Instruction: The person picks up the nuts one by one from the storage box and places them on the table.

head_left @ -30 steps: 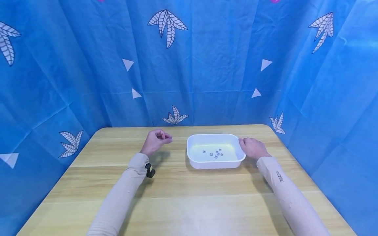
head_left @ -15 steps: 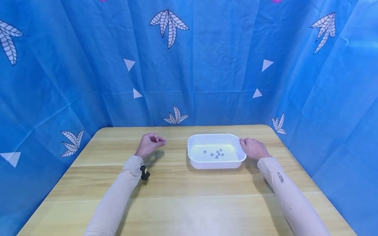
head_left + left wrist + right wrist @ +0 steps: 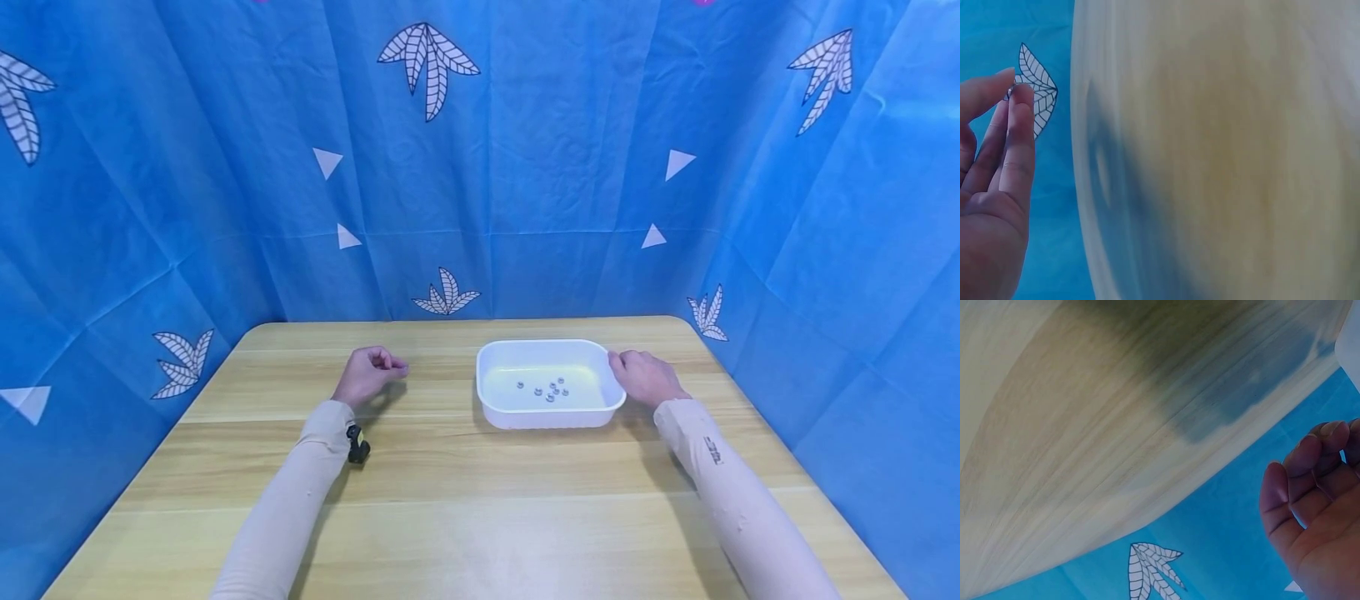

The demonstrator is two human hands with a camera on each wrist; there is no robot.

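Observation:
A white plastic tub (image 3: pixel 551 420) stands on the wooden table, with several small silvery metal nuts (image 3: pixel 538 392) scattered over its floor. My right hand (image 3: pixel 647 379) grips the tub's right end, fingers curled at the rim. In the right wrist view that hand (image 3: pixel 1322 506) shows bent fingers, and only a corner of the tub (image 3: pixel 1350 350) enters the picture. Left of the tub, above the table, my left hand (image 3: pixel 367 375) pinches something tiny. The left wrist view shows a silvery glint, like a small metal nut (image 3: pixel 1008 94), between thumb and fingertips, mostly covered by them.
The light wooden table (image 3: pixel 480 517) has rounded far corners. A blue curtain (image 3: pixel 570 167) with white leaves and triangles hangs behind it and along both sides. A small black device (image 3: pixel 358 445) is worn on the left wrist.
My left hand has moved left, away from the tub, and slightly closer to me, still pinching. The right hand, the tub and the nuts in it stay in place.

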